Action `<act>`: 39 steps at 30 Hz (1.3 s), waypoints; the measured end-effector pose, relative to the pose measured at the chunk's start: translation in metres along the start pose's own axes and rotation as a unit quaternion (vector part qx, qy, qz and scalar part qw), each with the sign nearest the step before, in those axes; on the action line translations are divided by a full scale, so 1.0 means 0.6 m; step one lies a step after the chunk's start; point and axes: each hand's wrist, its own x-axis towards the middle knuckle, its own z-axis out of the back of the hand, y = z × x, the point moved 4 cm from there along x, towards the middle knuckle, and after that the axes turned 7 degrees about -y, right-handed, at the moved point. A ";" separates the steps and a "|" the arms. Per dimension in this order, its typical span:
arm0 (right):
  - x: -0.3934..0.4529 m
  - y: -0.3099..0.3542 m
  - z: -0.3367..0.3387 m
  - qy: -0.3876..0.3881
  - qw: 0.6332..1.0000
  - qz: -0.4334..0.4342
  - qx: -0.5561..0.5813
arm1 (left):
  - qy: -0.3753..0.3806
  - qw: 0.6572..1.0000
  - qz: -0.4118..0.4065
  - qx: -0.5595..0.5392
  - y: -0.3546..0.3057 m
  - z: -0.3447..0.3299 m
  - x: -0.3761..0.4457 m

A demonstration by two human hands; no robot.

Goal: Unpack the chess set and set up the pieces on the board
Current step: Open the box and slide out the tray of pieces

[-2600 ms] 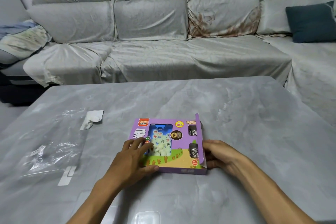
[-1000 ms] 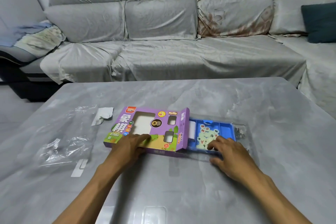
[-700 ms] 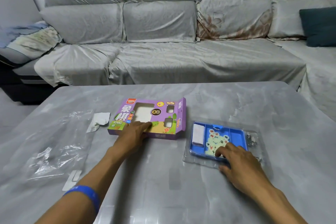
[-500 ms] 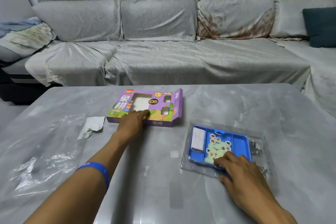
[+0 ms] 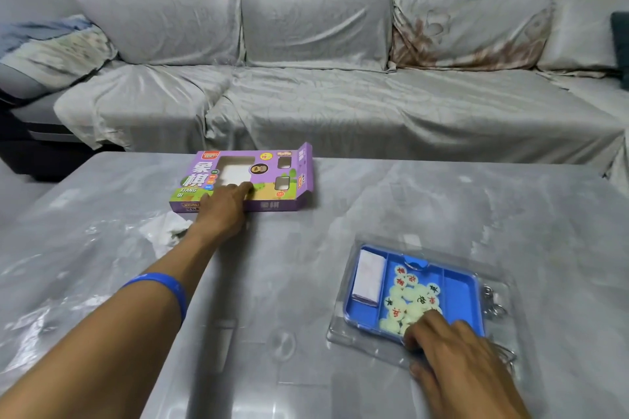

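The empty purple chess box [image 5: 272, 177] lies at the far side of the grey table [image 5: 340, 214]. My left hand [image 5: 223, 207] rests flat on its near edge, arm stretched out. At the near right sits a blue tray [image 5: 456, 292] under a clear plastic cover [image 5: 343, 326]. It holds several pale round chess pieces [image 5: 408, 296] with red and black characters and a folded white sheet [image 5: 367, 277]. My right hand [image 5: 456, 360] rests on the tray's near edge, fingers on the cover over the pieces. Metal key rings [image 5: 493, 301] lie at the tray's right side.
A crumpled clear plastic bag [image 5: 51, 282] and a white paper scrap [image 5: 166, 231] lie on the table's left part. A grey covered sofa [image 5: 323, 61] runs behind the table, with a dark cushion [image 5: 621, 48] at the far right.
The tray slid out of the box to the right. My left hand pushed the empty box away toward the far side; my right hand drew the tray nearer.
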 end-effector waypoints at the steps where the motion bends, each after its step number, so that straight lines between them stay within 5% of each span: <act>1: 0.002 0.006 -0.001 0.008 1.000 0.000 0.006 | -0.007 1.000 0.002 -0.004 -0.001 0.000 -0.001; 5: 0.007 0.039 0.009 0.026 0.999 0.022 0.020 | -0.082 0.994 0.026 -0.068 -0.008 0.019 -0.025; 9: 0.004 0.059 0.000 0.038 0.997 0.006 0.062 | -0.113 0.984 -0.046 -0.130 -0.058 0.061 -0.117; 15: -0.020 0.101 0.008 0.050 0.994 0.038 0.087 | 0.052 0.984 -0.060 -0.160 -0.136 0.123 -0.288; 23: -0.072 0.157 0.024 0.054 0.986 0.117 0.103 | 0.153 0.973 -0.115 -0.128 -0.166 0.126 -0.435; 35: -0.052 0.133 0.022 0.098 0.977 0.117 0.149 | 0.159 0.971 -0.141 -0.111 -0.162 0.114 -0.420; 39: -0.019 0.064 0.038 0.094 0.977 -0.013 0.192 | 0.182 0.964 -0.120 -0.151 -0.155 0.108 -0.411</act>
